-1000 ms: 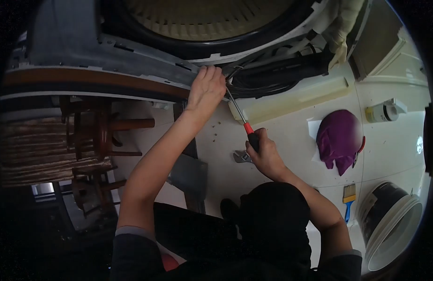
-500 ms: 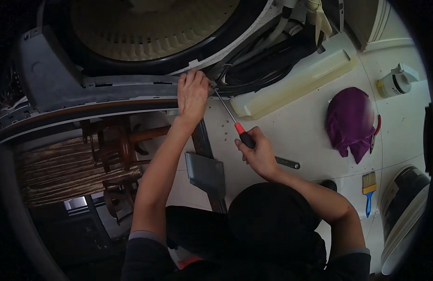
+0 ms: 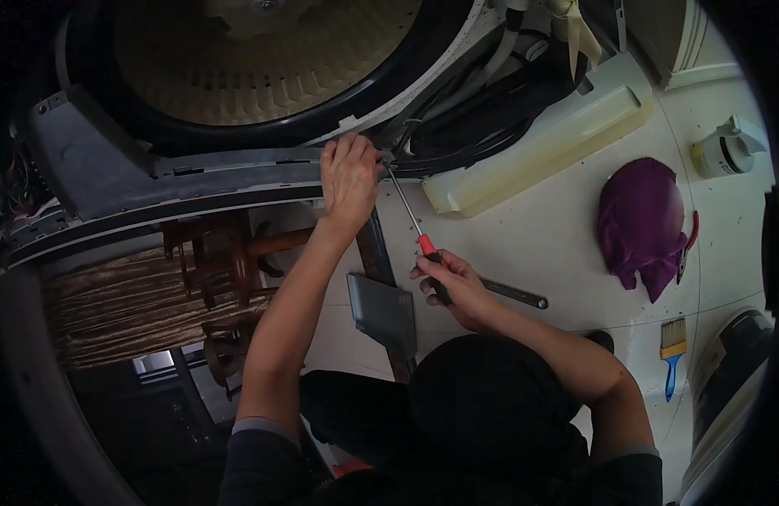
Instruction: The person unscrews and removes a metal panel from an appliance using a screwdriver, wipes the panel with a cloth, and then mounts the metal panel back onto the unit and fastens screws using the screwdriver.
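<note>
My left hand point(image 3: 350, 180) rests on the end of the grey metal frame point(image 3: 229, 171), its fingertips bent over the edge; what they hold there, if anything, is hidden. My right hand point(image 3: 453, 285) grips the black handle of a screwdriver point(image 3: 425, 244) with a red collar. The shaft slants up and left, and its tip meets the frame's corner beside my left fingertips. Above the frame lies a round ribbed drum point(image 3: 267, 80) with a black rim.
Right of the frame are black hoses point(image 3: 482, 126) and a long pale tray point(image 3: 537, 152). A wrench point(image 3: 516, 293), purple cloth point(image 3: 642, 223), brush point(image 3: 673, 346), spray bottle point(image 3: 727, 150) and bucket point(image 3: 731, 371) lie rightward. A metal plate point(image 3: 381, 312) and wooden stools point(image 3: 229, 261) are lower left.
The view has shifted, showing more of the drum. My right hand's fingers have loosened and shifted on the screwdriver handle. My left hand stays at the frame's end.
</note>
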Tool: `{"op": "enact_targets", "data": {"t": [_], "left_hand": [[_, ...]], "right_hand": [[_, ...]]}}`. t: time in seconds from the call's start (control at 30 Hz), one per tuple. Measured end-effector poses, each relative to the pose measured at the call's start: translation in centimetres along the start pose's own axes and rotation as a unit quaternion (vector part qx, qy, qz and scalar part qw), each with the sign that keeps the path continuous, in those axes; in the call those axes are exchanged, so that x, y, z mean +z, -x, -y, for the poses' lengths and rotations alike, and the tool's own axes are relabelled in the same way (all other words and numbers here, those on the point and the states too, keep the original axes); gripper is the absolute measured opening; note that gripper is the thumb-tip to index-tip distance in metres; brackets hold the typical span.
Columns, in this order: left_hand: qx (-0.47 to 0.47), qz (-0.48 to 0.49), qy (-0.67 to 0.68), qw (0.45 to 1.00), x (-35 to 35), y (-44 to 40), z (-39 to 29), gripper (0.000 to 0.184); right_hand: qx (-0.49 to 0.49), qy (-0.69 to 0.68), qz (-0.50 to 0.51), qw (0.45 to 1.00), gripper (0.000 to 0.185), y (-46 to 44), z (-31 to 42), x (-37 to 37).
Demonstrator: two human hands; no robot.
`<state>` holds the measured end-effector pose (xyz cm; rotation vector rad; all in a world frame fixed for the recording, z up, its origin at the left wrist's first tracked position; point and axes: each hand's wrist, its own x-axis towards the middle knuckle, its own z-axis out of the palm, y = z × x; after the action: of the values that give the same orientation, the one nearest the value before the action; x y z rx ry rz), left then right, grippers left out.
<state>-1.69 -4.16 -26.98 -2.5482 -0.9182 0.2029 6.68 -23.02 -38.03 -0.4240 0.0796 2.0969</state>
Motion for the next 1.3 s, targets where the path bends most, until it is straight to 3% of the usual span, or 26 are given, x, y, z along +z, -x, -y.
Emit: {"op": "enact_targets", "data": {"t": [0.13, 0.2, 0.23, 0.3, 0.33, 0.4, 0.53, 0.73, 0.83, 0.9, 1.13, 1.23, 1.3], "left_hand": [[-0.005, 0.0, 0.009, 1.0, 0.0, -0.1, 0.0, 0.021], [-0.005, 0.004, 0.002, 1.0, -0.1, -0.2, -0.1, 0.022], [-0.005, 0.006, -0.003, 1.0, -0.3, -0.2, -0.2, 0.023], [-0.008, 0.011, -0.003, 1.0, -0.4, -0.3, -0.3, 0.022], [-0.011, 0.015, -0.001, 1.0, -0.4, -0.2, -0.3, 0.021], [-0.011, 0.019, 0.001, 1.0, -0.5, -0.2, -0.4, 0.021], [-0.02, 0.024, 0.007, 0.999, -0.6, -0.1, -0.5, 0.022], [-0.024, 0.028, -0.015, 0.999, -0.4, -0.1, -0.4, 0.02], [-0.036, 0.02, 0.006, 0.999, -0.3, -0.1, -0.4, 0.024], [-0.04, 0.022, 0.0, 0.999, -0.3, -0.1, -0.5, 0.024], [-0.05, 0.018, 0.003, 0.999, -0.1, -0.3, -0.5, 0.023], [-0.056, 0.026, 0.002, 0.998, 0.0, -0.3, -0.4, 0.022], [-0.055, 0.019, -0.003, 0.998, 0.1, -0.3, -0.4, 0.022]], "right_hand": [[0.063, 0.056, -0.039, 0.996, 0.026, 0.8, 1.8, 0.7], [0.103, -0.104, 0.06, 0.987, 0.026, 1.6, 3.5, 0.5], [0.106, -0.105, 0.061, 0.987, 0.026, 1.5, 3.2, 0.0], [0.021, -0.033, 0.081, 0.996, 0.027, 0.9, 1.8, -1.1], [0.023, -0.034, 0.082, 0.996, 0.027, 0.6, 1.3, -1.3], [-0.034, -0.038, 0.014, 0.999, 0.028, 0.1, 0.5, -1.0], [0.009, -0.002, -0.016, 1.0, 0.024, 0.0, -0.6, -0.2], [-0.015, 0.02, 0.081, 0.996, 0.023, -1.3, -2.2, 0.6], [0.036, 0.054, 0.161, 0.985, 0.019, -2.0, -2.0, 1.8], [0.062, -0.057, 0.215, 0.973, 0.017, -2.5, -2.7, 2.8], [0.106, -0.05, 0.244, 0.963, 0.021, -1.9, -0.4, 2.3], [0.1, 0.059, 0.222, 0.968, 0.018, -1.2, 1.6, 1.0], [0.019, 0.155, 0.164, 0.974, 0.019, -1.3, 0.7, 0.2]]}}
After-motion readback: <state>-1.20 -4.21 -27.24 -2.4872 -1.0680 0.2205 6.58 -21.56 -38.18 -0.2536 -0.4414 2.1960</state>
